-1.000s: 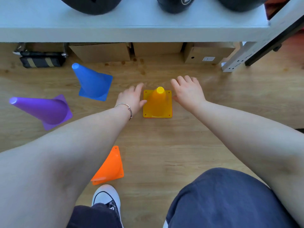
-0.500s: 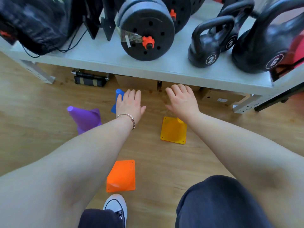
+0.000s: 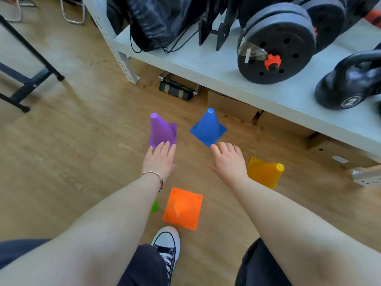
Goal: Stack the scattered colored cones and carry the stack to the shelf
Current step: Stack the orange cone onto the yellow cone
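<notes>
Left hand (image 3: 159, 158) and right hand (image 3: 228, 162), both open, palms down and holding nothing; the left fingertips (image 3: 162, 145) reach the near edge of the purple cone (image 3: 161, 131), the right fingertips (image 3: 214, 147) the near corner of the blue cone (image 3: 208, 127). Half a second earlier both hands hung nearer the shelf front, the right over the yellow cone (image 3: 266, 174); they have since drawn apart toward purple and blue, so the gathering is judged only now beginning, with no cone yet nested. The yellow cone stands just right of the right wrist, the orange cone (image 3: 182, 208) between the forearms, and a green scrap (image 3: 155, 205) shows by the left arm. All rest apart on the wooden floor (image 3: 82, 162); the pale shelf (image 3: 216, 65) beyond carries a weight plate (image 3: 276, 48), a kettlebell (image 3: 350, 87) and a black bag (image 3: 156, 21)
</notes>
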